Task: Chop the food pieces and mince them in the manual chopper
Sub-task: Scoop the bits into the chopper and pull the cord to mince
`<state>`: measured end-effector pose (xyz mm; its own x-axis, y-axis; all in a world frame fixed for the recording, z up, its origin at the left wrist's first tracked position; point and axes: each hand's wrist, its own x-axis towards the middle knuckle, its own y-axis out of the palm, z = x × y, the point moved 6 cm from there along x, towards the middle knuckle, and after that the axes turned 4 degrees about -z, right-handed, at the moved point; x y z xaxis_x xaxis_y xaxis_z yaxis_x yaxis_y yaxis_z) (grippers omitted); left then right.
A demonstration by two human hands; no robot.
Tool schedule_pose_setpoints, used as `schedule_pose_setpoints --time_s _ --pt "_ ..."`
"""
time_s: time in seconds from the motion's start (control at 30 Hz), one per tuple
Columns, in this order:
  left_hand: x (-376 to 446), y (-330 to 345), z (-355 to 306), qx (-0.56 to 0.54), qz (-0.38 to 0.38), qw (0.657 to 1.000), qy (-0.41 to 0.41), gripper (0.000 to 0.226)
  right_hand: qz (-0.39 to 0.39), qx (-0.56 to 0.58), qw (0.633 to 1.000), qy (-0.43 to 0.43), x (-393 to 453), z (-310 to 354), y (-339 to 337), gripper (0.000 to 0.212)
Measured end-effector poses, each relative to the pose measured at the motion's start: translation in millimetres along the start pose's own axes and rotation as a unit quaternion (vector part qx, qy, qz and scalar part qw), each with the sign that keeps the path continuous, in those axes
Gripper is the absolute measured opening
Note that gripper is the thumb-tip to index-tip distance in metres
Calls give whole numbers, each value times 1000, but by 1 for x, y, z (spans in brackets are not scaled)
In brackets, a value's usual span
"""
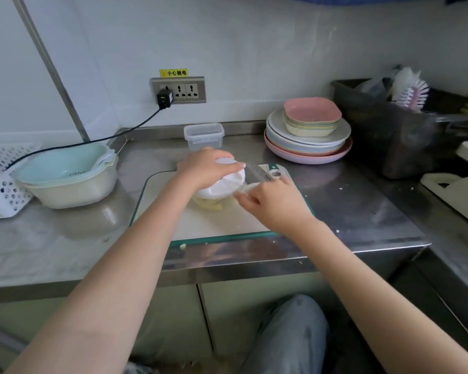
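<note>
A manual chopper (223, 188) with a white lid stands on the white, green-edged cutting board (227, 225) on the steel counter. Pale yellowish food (210, 206) shows through its clear bowl below the lid. My left hand (204, 168) lies over the lid from the left, fingers curled round its top. My right hand (268, 199) is at the chopper's right side and pinches a white pull handle (247, 188) at the lid's edge. A knife (262, 172) lies on the board just behind my right hand.
A stack of pastel plates and bowls (308, 136) stands at the back right, next to a dark bin (395, 130) with a brush. A clear lidded box (203, 136) sits behind the chopper. Basins (68, 176) and a white basket (0, 182) are at left.
</note>
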<state>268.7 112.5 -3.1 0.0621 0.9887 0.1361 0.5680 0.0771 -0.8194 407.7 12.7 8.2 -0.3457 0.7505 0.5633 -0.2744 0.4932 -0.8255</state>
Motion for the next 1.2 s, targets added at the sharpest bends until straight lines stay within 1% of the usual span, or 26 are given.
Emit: schedule_pose_setpoints --time_s 0.03,0.1,0.13,0.17,0.23,0.3,0.33,0.4,0.43,0.47,0.53,0.57,0.6,0.7,0.73,0.77,0.8,0.87,0.9,0.93,0.97,1.03,1.07,1.1,1.13,1.2 --pt "1 0 0 2 0 1000 -2 70 -11 -1 999 44 -8 -19 -15 55" --pt "1 1 0 9 -1 1000 -5 68 -8 -8 984 177 -24 -58 -44 57" --pt "1 2 -2 13 1 1000 -5 66 -6 -23 980 199 -26 -65 -48 57" --pt "-1 4 -6 16 8 1000 -1 63 -12 -26 985 172 -21 -59 -46 56" --pt "-2 9 -14 16 21 1000 16 59 1 -8 998 64 -1 -15 -26 50" --pt "-3 9 -16 -1 21 1000 18 60 17 43 999 -2 9 26 -3 38" --pt "-2 8 -12 -15 14 1000 9 62 31 51 998 -5 10 28 5 33" --pt "0 6 -6 -33 8 999 2 65 34 98 994 30 -6 9 7 41" --pt "0 6 -5 -34 11 999 4 65 -3 186 980 71 -18 -6 -1 49" --pt "0 6 -4 -34 14 999 6 65 -61 303 938 158 -30 -23 -18 54" --pt "0 6 -5 -29 14 999 7 66 -163 490 784 344 -44 -57 -22 58" --pt "0 6 -6 -24 14 1000 8 67 -170 516 748 382 -42 -62 -15 60" --pt "0 6 -6 -20 13 1000 10 66 -127 523 751 383 -33 -54 -10 62" --pt "-1 4 -8 -17 9 1000 17 55 102 538 784 292 -10 1 17 51" --pt "-1 3 -8 -13 11 1000 15 54 140 545 782 269 -14 11 25 50" --pt "-1 2 -7 -10 13 1000 10 56 136 554 777 267 -19 10 24 52" --pt "-1 1 -6 -12 14 1000 5 61 91 576 748 318 -27 -3 16 54" --pt "-2 1 -6 -12 13 1000 0 70 -63 631 626 455 -54 -51 2 55" --pt "-2 1 -6 -12 11 1000 0 70 -133 635 582 490 -63 -68 -4 54" --pt "-3 1 -6 -16 11 1000 -3 69 -151 616 594 494 -66 -76 -9 52" --pt "-4 2 -6 -20 11 1000 -5 68 -119 611 622 475 -61 -74 -8 51" --pt "-5 3 -8 -22 13 1000 -4 66 17 628 669 397 -38 -33 3 57" --pt "-5 3 -8 -22 11 1000 -1 67 83 635 683 352 -32 -11 13 60" --pt "-5 3 -8 -24 11 1000 1 68 121 636 689 325 -30 5 19 61" --pt "-4 3 -7 -28 13 1000 1 68 121 633 691 328 -32 8 21 62" --pt "-3 2 -6 -33 25 999 3 61 24 629 654 419 -46 -18 11 64"
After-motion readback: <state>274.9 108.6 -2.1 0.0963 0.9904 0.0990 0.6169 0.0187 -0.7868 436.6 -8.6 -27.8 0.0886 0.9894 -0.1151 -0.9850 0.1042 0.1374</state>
